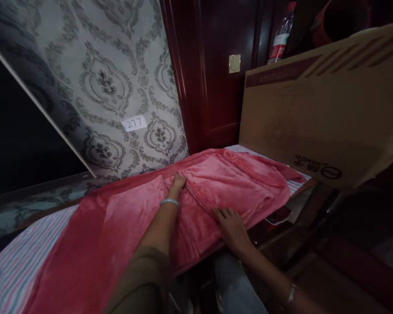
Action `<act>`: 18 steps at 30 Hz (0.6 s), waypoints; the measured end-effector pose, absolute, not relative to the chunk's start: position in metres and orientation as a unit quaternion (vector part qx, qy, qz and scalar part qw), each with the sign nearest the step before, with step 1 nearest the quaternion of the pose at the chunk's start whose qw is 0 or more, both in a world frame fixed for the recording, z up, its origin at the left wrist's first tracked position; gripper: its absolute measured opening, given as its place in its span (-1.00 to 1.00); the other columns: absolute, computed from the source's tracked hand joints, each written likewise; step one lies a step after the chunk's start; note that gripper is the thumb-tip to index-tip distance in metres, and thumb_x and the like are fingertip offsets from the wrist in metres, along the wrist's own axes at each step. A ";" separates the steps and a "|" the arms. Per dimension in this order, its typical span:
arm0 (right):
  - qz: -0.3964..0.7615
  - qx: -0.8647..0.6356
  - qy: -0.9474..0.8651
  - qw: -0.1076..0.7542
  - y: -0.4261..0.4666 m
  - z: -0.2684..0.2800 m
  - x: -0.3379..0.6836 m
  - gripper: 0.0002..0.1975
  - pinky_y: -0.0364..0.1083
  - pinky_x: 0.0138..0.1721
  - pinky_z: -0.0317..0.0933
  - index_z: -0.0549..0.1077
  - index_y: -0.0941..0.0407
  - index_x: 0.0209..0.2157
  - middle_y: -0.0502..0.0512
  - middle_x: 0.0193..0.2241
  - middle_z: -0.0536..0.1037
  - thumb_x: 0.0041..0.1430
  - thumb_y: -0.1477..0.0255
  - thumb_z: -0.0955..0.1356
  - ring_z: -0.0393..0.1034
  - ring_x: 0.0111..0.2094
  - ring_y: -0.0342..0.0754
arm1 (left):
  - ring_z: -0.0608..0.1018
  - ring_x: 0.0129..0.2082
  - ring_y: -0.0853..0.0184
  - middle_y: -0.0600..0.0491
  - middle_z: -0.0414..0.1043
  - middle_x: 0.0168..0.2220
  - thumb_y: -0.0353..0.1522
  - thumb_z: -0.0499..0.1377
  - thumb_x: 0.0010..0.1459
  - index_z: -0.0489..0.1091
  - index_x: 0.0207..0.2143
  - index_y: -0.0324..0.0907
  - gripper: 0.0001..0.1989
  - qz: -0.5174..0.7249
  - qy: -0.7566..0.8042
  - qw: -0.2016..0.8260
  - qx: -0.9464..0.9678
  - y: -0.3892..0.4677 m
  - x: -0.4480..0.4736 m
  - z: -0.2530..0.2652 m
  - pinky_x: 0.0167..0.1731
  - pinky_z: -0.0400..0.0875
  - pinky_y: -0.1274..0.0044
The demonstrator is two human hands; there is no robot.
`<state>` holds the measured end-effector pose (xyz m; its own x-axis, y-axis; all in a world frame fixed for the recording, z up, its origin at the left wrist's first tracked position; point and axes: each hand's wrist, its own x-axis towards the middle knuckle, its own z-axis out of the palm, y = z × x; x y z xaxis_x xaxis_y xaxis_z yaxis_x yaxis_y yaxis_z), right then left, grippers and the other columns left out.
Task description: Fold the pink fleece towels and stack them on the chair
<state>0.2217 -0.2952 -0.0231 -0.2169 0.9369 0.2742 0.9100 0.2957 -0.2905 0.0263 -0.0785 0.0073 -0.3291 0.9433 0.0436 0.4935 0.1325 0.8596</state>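
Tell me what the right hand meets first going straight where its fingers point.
More of the soft-looking pink fabric that the right hand touches; beyond, perhaps the bare left hand, though depth is unclear.

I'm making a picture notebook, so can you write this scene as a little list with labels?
Pink cloth: plush, with folds
Left hand: on the cloth, farther from the body
Right hand: on the cloth's nearer part
Underneath: striped sheet
Wall: patterned, with paper marked 277
Right side: cardboard box, red-capped bottle
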 end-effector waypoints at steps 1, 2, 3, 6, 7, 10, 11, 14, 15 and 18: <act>0.034 -0.586 -0.780 0.216 -0.292 -0.022 0.222 -0.51 0.02 -0.07 0.19 0.39 0.12 0.15 0.21 -0.02 0.51 0.23 0.66 0.19 0.32 -0.04 0.10 | 0.54 -0.13 0.29 -0.06 0.43 0.00 -0.27 0.16 0.26 0.31 0.10 -0.18 -0.61 0.423 0.696 0.267 0.515 -0.076 0.030 0.008 -0.16 0.51 0.36; 0.033 -0.579 -0.780 0.235 -0.289 -0.021 0.221 -0.51 0.01 -0.06 0.19 0.40 0.11 0.13 0.19 -0.04 0.52 0.22 0.67 0.19 0.32 -0.05 0.09 | 0.54 -0.11 0.31 -0.06 0.42 0.03 -0.33 0.15 0.26 0.28 0.14 -0.16 -0.60 0.431 0.692 0.260 0.518 -0.074 0.032 0.008 -0.13 0.50 0.39; 0.032 -0.568 -0.782 0.254 -0.287 -0.021 0.219 -0.50 0.00 -0.05 0.19 0.41 0.10 0.12 0.18 -0.05 0.52 0.21 0.68 0.18 0.31 -0.05 0.08 | 0.53 -0.08 0.33 -0.05 0.41 0.06 -0.39 0.13 0.27 0.24 0.18 -0.12 -0.57 0.437 0.690 0.250 0.520 -0.072 0.034 0.008 -0.10 0.48 0.45; 0.040 -0.529 -0.801 0.279 -0.284 -0.024 0.210 -0.50 -0.03 -0.05 0.19 0.42 0.07 0.11 0.18 -0.05 0.52 0.20 0.68 0.20 0.31 -0.06 0.05 | 0.53 -0.05 0.37 -0.04 0.41 0.07 -0.47 0.10 0.26 0.20 0.21 -0.10 -0.53 0.434 0.698 0.224 0.523 -0.069 0.034 0.007 -0.06 0.45 0.50; 0.047 -0.518 -0.810 0.271 -0.286 -0.027 0.207 -0.51 -0.03 -0.05 0.19 0.42 0.08 0.11 0.18 -0.06 0.52 0.20 0.67 0.21 0.32 -0.07 0.05 | 0.53 -0.07 0.34 -0.05 0.43 0.04 -0.42 0.12 0.27 0.24 0.18 -0.13 -0.57 0.425 0.706 0.219 0.523 -0.068 0.033 0.007 -0.07 0.46 0.45; 0.072 -0.495 -0.830 0.246 -0.292 -0.032 0.202 -0.55 0.00 -0.07 0.20 0.43 0.08 0.10 0.19 -0.10 0.53 0.21 0.62 0.25 0.34 -0.09 0.05 | 0.55 -0.11 0.25 -0.08 0.45 -0.03 -0.30 0.15 0.26 0.32 0.09 -0.21 -0.63 0.389 0.727 0.193 0.532 -0.069 0.029 0.010 -0.11 0.48 0.31; 0.082 -0.485 -0.834 0.250 -0.293 -0.031 0.203 -0.59 0.00 -0.08 0.21 0.44 0.08 0.08 0.18 -0.12 0.53 0.21 0.58 0.26 0.35 -0.10 0.05 | 0.53 -0.08 0.21 -0.12 0.45 -0.02 -0.31 0.15 0.25 0.33 0.08 -0.23 -0.63 0.380 0.729 0.178 0.540 -0.070 0.030 0.013 -0.08 0.47 0.28; 0.116 -0.465 -0.828 0.290 -0.288 -0.020 0.217 -0.75 -0.03 -0.14 0.25 0.52 0.09 -0.09 0.14 -0.23 0.55 0.27 0.44 0.27 0.39 -0.19 0.01 | 0.40 0.13 0.05 -0.26 0.36 0.10 -0.41 0.13 0.20 0.30 0.12 -0.27 -0.58 0.353 0.710 0.119 0.598 -0.082 0.039 0.025 0.12 0.29 0.22; 0.119 -0.467 -0.821 0.306 -0.282 -0.015 0.225 -0.75 -0.03 -0.16 0.26 0.53 0.11 -0.13 0.14 -0.26 0.55 0.29 0.41 0.25 0.40 -0.22 0.00 | 0.35 0.18 0.04 -0.26 0.33 0.13 -0.43 0.13 0.18 0.32 0.11 -0.26 -0.57 0.338 0.691 0.106 0.630 -0.090 0.044 0.029 0.17 0.23 0.22; 0.081 -0.491 -0.794 0.348 -0.250 0.000 0.252 -0.67 0.01 -0.05 0.27 0.51 0.13 -0.07 0.20 -0.16 0.57 0.32 0.43 0.17 0.42 -0.14 0.03 | 0.37 0.17 0.10 -0.14 0.41 0.08 -0.36 0.19 0.11 0.43 0.00 -0.17 -0.64 0.277 0.602 0.104 0.742 -0.127 0.063 0.031 0.22 0.18 0.29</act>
<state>0.2523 -0.2501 -0.0003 -0.2745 0.8366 0.4740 0.7239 0.5043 -0.4709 0.0631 -0.1270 0.0308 0.1228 0.9504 0.2856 0.8351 -0.2545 0.4876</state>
